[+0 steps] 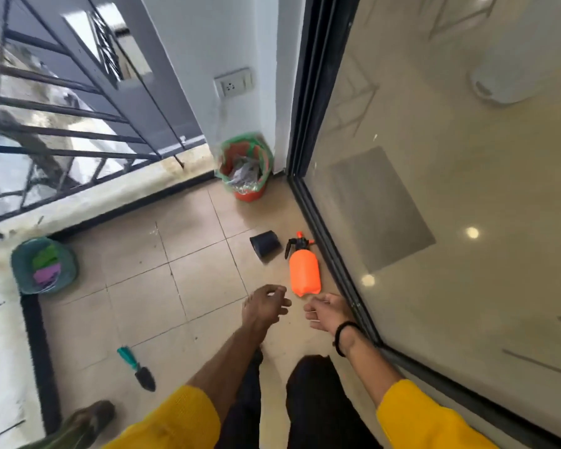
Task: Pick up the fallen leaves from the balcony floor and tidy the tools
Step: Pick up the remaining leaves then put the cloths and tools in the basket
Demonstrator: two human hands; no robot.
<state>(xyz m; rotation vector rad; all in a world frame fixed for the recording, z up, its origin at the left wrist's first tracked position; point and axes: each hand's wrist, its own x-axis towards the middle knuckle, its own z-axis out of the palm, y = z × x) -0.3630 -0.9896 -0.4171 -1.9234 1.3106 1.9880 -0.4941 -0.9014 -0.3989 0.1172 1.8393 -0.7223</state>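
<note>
On the balcony floor [143, 286], tiled in beige, the tools lie scattered between the railing [62, 108] on one side and the sliding glass door [434, 189] on the other. No fallen leaves can be made out on the tiles from this view.

An orange-red bin with a green liner [245, 168] stands in the far corner against the wall. A teal basket [44, 265] holding green and purple items sits on the ledge at the left.

The orange pressure sprayer [303, 270] lies on its side beside the door track, long axis running away from the person, nozzle end far, base end near. A black pot [265, 246] lies tipped just beside its nozzle end. A teal-handled trowel [136, 367] lies well apart, to the near left.

Both hands hover just short of the sprayer's base. The right hand [326, 311] is the nearer, directly below the base; its fingers are loosely curled and appear to hold nothing. The left hand [264, 306] is slightly to the left, fingers [277, 291] half-curled and empty.

Judgement: the sprayer is the next tool to take, by a short forward reach.
</note>
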